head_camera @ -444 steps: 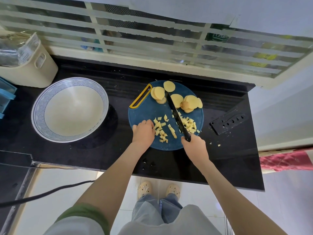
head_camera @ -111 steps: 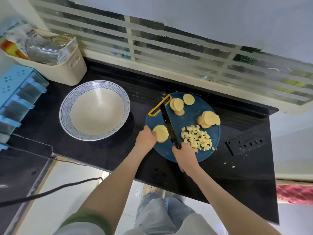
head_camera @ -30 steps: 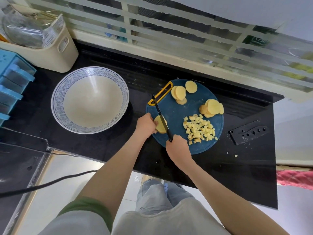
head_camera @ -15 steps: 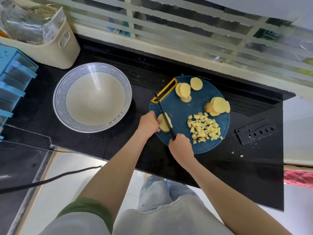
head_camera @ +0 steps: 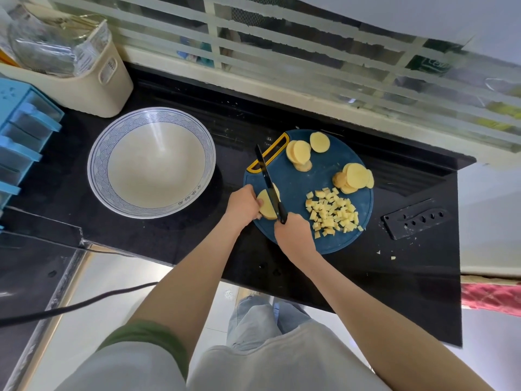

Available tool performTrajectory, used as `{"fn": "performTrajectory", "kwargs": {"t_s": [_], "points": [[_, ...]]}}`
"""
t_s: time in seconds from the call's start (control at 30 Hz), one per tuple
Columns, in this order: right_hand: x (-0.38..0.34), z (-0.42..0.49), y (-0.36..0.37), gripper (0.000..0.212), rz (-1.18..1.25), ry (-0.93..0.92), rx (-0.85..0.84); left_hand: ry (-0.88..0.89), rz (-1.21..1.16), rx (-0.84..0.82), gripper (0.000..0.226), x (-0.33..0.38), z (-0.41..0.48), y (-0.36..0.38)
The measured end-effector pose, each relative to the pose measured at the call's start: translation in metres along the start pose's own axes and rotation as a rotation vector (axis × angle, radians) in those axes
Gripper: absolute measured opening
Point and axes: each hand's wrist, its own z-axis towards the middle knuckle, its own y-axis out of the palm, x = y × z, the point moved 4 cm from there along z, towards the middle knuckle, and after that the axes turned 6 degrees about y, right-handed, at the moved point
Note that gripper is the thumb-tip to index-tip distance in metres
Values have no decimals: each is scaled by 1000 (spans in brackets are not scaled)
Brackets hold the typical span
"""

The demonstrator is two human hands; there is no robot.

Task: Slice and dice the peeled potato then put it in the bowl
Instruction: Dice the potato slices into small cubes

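Note:
On the round blue cutting board (head_camera: 304, 176), my left hand (head_camera: 244, 206) holds a potato slice (head_camera: 265, 206) at the board's left edge. My right hand (head_camera: 294, 234) grips the handle of a black knife (head_camera: 269, 182) whose blade lies across that slice. A heap of potato dice (head_camera: 332, 213) sits to the right. Two stacks of round slices lie farther back, one stack (head_camera: 300, 152) near the yellow handle and the other stack (head_camera: 353, 177) at the right. The white bowl with a blue rim (head_camera: 152, 162) stands left of the board and holds nothing.
A black knife sheath (head_camera: 415, 220) lies on the black counter right of the board, with a few potato scraps (head_camera: 393, 258) near it. A cream bin (head_camera: 84, 77) and a blue rack (head_camera: 19, 131) stand at the back left. The counter's front edge is just below my hands.
The knife has shifted slightly along the slice under my left hand. About 15 s ago the dice lay scattered; they are now heaped at the right.

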Motion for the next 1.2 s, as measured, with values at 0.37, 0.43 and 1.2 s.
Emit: {"fn": "performTrajectory", "kwargs": {"t_s": [0.37, 0.43, 1.2], "points": [[10, -12, 7, 14, -62, 24, -28, 0, 17, -10, 13, 0, 0, 0], [10, -12, 7, 14, -70, 26, -23, -6, 19, -14, 15, -1, 1, 0], [3, 5, 9, 16, -28, -9, -5, 39, -16, 32, 11, -5, -1, 2]]}}
